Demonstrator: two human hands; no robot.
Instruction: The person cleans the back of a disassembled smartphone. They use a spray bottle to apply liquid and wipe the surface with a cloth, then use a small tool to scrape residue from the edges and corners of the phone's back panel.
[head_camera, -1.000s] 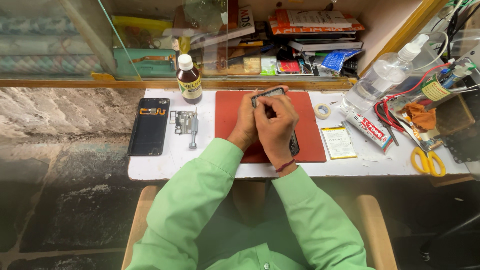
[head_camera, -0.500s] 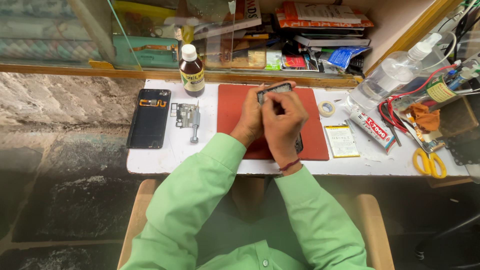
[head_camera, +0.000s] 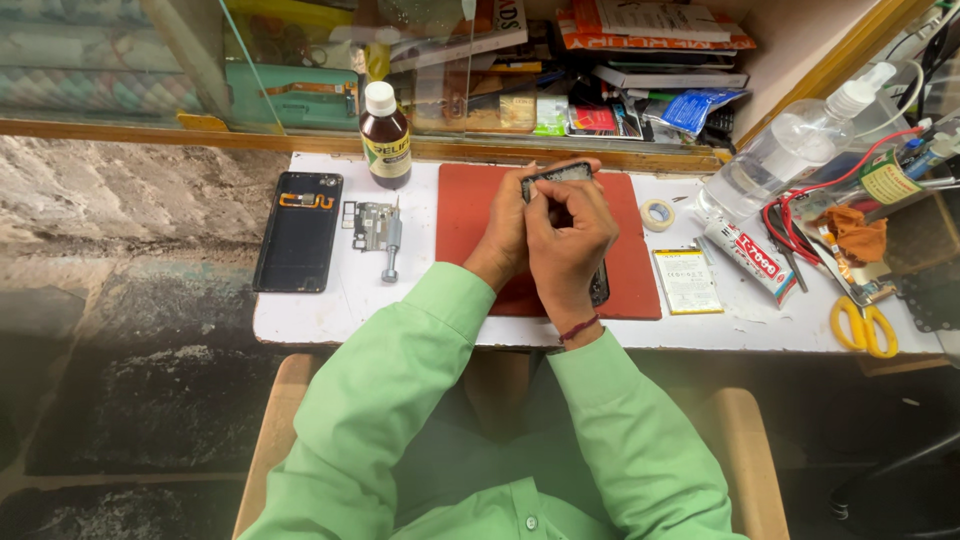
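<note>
Two hands meet over the red mat (head_camera: 480, 215) at the middle of the white worktop (head_camera: 330, 305). Left hand (head_camera: 505, 230) is curled around the left edge of a dark phone body (head_camera: 560, 172), which is tilted up off the mat with its top end raised toward the shelf. Right hand (head_camera: 567, 240) is folded over the phone's face, fingers bunched, fingertips pressing near its upper end; whether a tool is pinched there cannot be told. A red thread band sits on the right wrist. Both sleeves are light green.

Containers, left to right: brown bottle (head_camera: 385, 137) with white cap, upright at the back edge of the worktop, contents dark; clear plastic spray bottle (head_camera: 790, 150) lying tilted at the right, liquid colourless; white-and-red glue tube (head_camera: 745, 255) lying flat beside it.

Surface, left to right: black phone back cover (head_camera: 298, 232) lying inside-up; small metal bracket parts (head_camera: 368, 225) with a screwdriver (head_camera: 392, 245) just beside them; roll of tape (head_camera: 657, 213) off the mat's right edge; flat yellowish battery (head_camera: 686, 281); yellow-handled scissors (head_camera: 863, 325) near the right end, among red wires.

Room: glass-fronted shelf (head_camera: 330, 60) behind the worktop, packed with boxes and packets; rough stone floor to the left; wooden chair arms below.
</note>
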